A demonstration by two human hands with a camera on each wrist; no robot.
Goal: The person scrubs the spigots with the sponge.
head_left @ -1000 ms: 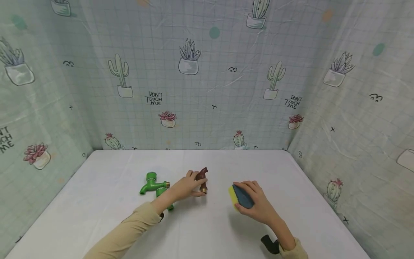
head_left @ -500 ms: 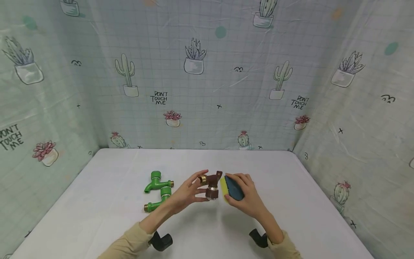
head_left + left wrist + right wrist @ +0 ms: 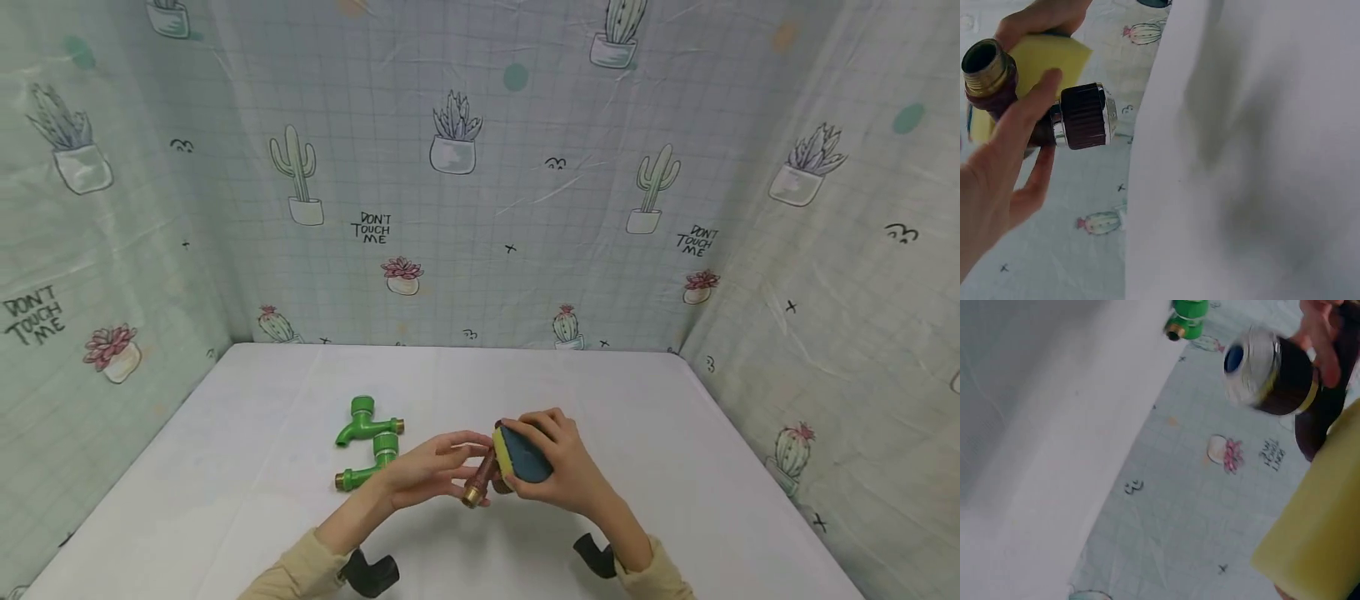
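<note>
Over the middle of the table, my left hand grips a brown tap with a brass threaded end. In the left wrist view the ribbed dark knob of the tap points sideways, past the fingers. My right hand holds a sponge, yellow on one side and dark blue-grey on the other. The sponge's yellow side lies against the tap and hides part of it in the head view. From the right wrist, the sponge's yellow face fills the lower right corner.
Two green taps, one farther back and one nearer, lie left of the hands. A black pipe elbow is beside the left sleeve, and another beside the right sleeve. Patterned cloth walls the white table.
My left hand has picked the brown tap up off the table and turned it, bringing it nearer. My right hand has moved the sponge left against the tap.
</note>
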